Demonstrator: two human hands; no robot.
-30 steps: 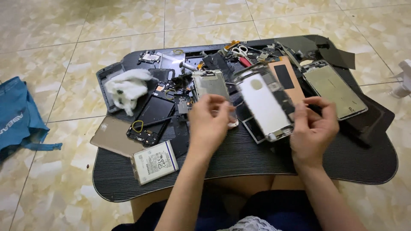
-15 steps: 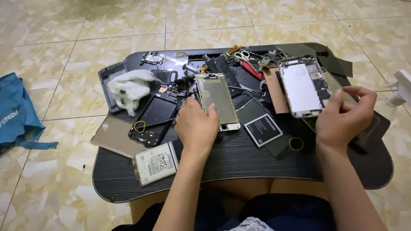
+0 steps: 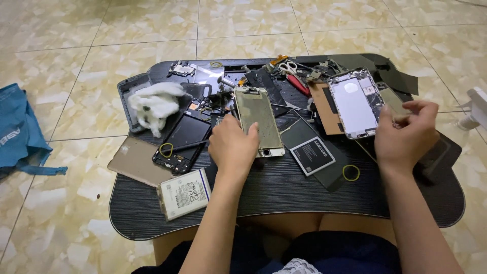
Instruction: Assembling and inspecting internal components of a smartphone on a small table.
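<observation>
Glossy beige marbled floor tiles [image 3: 91, 40], dark low lap table [image 3: 284, 193], blue cloth [image 3: 20, 132] at left

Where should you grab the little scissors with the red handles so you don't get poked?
Take the scissors by the handle loops, which sit at the far end near the tray's back edge. Come from above: they lie flat among loose phone parts, and the red part runs toward you. Both the left hand and the right hand are elsewhere now.
</observation>
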